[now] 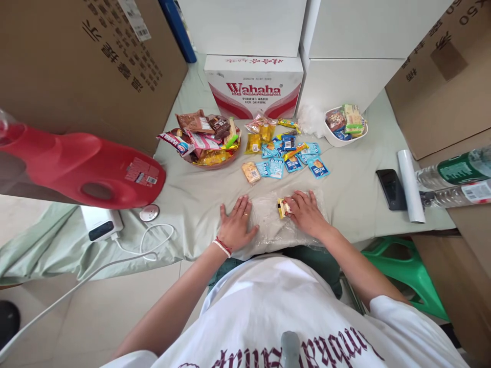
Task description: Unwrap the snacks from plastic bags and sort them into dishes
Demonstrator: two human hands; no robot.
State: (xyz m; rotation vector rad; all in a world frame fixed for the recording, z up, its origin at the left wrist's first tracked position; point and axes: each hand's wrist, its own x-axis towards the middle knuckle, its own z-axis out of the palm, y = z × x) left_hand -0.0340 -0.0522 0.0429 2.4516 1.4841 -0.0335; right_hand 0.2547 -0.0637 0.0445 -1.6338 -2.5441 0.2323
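My left hand [237, 227] lies flat on the cloth-covered table, fingers stretched out, at the left edge of a clear plastic sheet or bag [264, 217]. Over that plastic rests my right hand [307, 214], palm down with its fingers spread. A small yellow and red snack packet [283, 208] lies on the plastic against the thumb side of my right hand, partly covered by it. Just beyond my hands are several blue snack packets [275, 167] and a cracker-like packet [251, 173].
A basket [217, 164] heaped with snacks stands back left, a white container [341, 140] of snacks back right. Crumpled clear plastic [310, 120] sits between. A red bottle-shaped object [115, 168], power bank [102, 224] and cable flank the left; phone [390, 189], white roll [411, 186], bottles [460, 168] the right.
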